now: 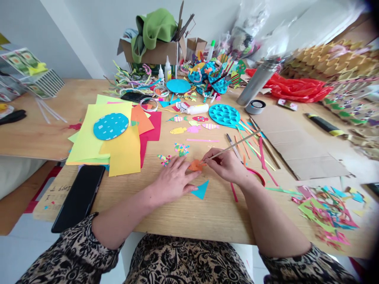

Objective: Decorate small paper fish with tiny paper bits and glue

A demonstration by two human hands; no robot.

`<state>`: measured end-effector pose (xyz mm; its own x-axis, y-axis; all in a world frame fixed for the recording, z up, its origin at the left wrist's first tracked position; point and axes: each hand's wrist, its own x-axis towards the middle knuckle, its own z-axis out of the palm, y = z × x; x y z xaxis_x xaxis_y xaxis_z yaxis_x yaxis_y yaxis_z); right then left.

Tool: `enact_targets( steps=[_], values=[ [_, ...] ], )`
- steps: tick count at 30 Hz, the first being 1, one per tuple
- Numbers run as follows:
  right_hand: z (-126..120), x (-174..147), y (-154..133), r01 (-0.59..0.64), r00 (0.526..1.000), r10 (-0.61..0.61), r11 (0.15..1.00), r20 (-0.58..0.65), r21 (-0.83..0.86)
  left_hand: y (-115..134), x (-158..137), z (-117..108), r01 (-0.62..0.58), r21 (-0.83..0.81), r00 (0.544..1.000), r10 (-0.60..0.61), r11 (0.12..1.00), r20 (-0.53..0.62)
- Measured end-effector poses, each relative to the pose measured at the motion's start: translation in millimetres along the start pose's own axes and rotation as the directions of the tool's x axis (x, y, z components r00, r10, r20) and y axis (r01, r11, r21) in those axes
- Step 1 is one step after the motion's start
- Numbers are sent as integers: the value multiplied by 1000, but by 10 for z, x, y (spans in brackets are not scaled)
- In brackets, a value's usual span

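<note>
An orange paper fish (196,165) lies on the table between my hands. My left hand (174,179) rests flat with its fingers stretched out, the fingertips against the fish's left side. Pinched in my right hand (225,163) is a thin wooden stick (245,139); its lower end meets the fish's right side. A blue paper triangle (201,190) lies just below my left thumb. Small piles of paper confetti (181,149) sit beyond my left fingers. Farther back lie several decorated paper fish (178,130) and a pink paper strip (203,140).
Left are coloured paper sheets (84,134) and a black phone (78,197). A cardboard sheet (299,146), paper scraps (328,213) and a box cutter (324,124) lie right. Behind stand a metal flask (257,83), glue bottles (167,70) and a cardboard box (161,51). Another person's arm (22,193) shows left.
</note>
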<state>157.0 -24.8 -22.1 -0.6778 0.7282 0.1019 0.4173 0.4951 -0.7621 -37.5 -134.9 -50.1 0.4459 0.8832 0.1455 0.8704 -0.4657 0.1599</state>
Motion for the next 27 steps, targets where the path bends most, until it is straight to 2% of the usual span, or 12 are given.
enact_targets(
  steps=[16, 21, 27],
  values=[
    [55, -14, 13, 45, 997, -43, 999, 64, -26, -32, 22, 32, -11, -43, 1000, 12, 999, 27],
    [89, -13, 19, 117, 993, -115, 992, 36, -57, -26, 12, 35, 8, -40, 999, -7, 999, 34],
    [92, -10, 28, 139, 990, -137, 986, 24, -97, -28, 10, 51, 15, -43, 999, -13, 999, 43]
  ],
)
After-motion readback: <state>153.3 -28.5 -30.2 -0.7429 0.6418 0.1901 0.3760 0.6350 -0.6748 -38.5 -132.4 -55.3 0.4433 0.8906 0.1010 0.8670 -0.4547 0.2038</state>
